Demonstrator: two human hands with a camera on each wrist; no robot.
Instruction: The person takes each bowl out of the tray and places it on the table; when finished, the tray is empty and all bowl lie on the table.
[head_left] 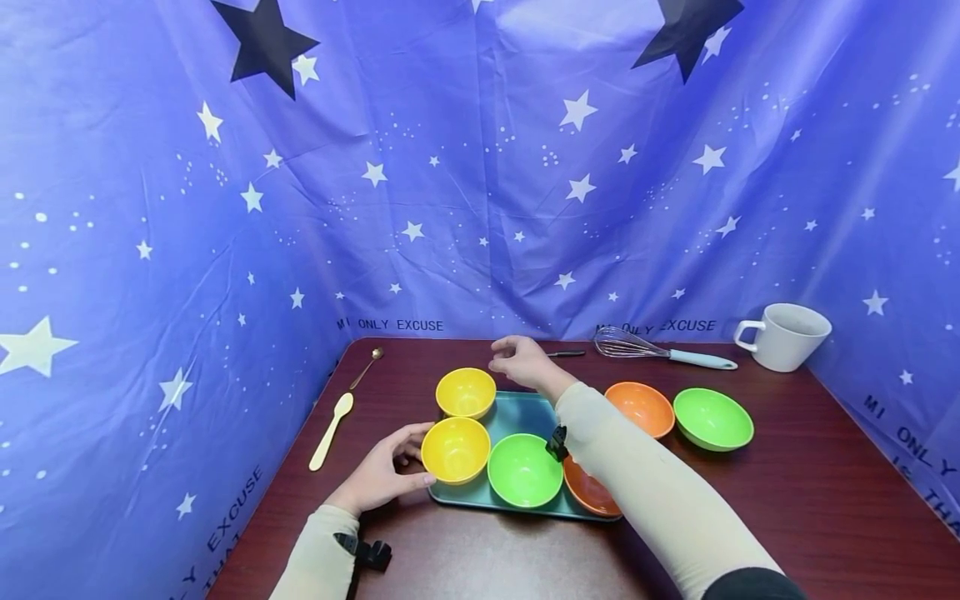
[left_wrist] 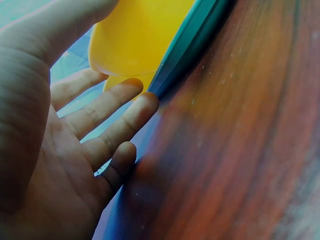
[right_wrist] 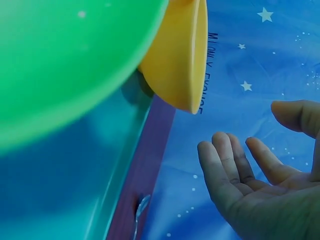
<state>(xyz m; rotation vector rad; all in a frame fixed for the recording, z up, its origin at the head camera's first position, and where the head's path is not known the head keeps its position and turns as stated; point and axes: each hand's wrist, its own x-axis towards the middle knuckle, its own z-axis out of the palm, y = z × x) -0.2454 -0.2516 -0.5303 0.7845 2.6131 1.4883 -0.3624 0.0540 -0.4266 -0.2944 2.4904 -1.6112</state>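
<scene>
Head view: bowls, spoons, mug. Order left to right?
Cream spoon → gold spoon → nearer yellow bowl → nearer green bowl → farther orange bowl → farther green bowl → white mug. Overlapping ones left out.

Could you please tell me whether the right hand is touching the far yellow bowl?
Apart: in the right wrist view, blue backdrop shows plainly between the fingertips of the right hand and the rim of the far yellow bowl.
</scene>
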